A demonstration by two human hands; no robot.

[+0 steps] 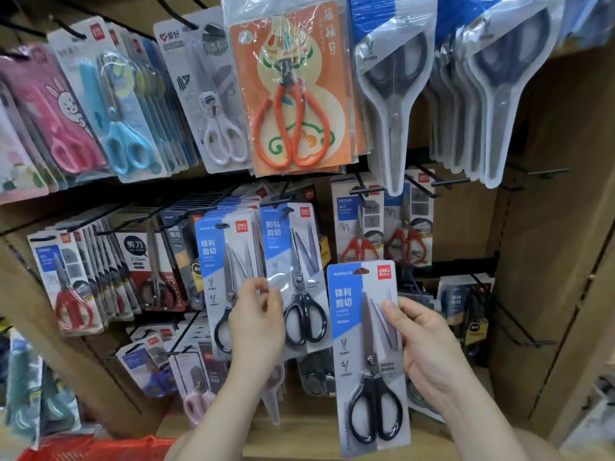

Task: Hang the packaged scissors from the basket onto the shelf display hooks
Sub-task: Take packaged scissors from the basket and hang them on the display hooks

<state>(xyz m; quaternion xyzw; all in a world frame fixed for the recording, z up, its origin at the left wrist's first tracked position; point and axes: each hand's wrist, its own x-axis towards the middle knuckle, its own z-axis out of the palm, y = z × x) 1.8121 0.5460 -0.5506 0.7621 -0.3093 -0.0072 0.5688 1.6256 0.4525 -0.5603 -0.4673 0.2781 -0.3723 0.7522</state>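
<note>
Packaged scissors (pixel 367 357), black-handled on a blue and grey card, stand nearly upright in the grasp of the right hand (pixel 429 347). The thumb lies across the front of the card near its right edge, about a third of the way down, and the fingers go behind it. Most of the card hangs below that grip, and its hang hole sits above and to the left of the thumb, free of any hook.

To the left of that grip, with a gap between, the left hand (pixel 256 324) pinches a hanging pack (pixel 226 261) of the same design, thumb and fingertips meeting on its clear front near the right edge. This pack is the front one of a row and extends above the pinch up to its peg. Just right of the pinch, between the two hands, a neighbouring pack (pixel 293 247) hangs from a black hook (pixel 281 202).

High above both hands hangs an orange-handled pair (pixel 293 94) on an orange card, with more rows of packs to either side. Below and left of the left forearm, the red rim of a basket (pixel 100 447) shows at the picture's lower edge.
</note>
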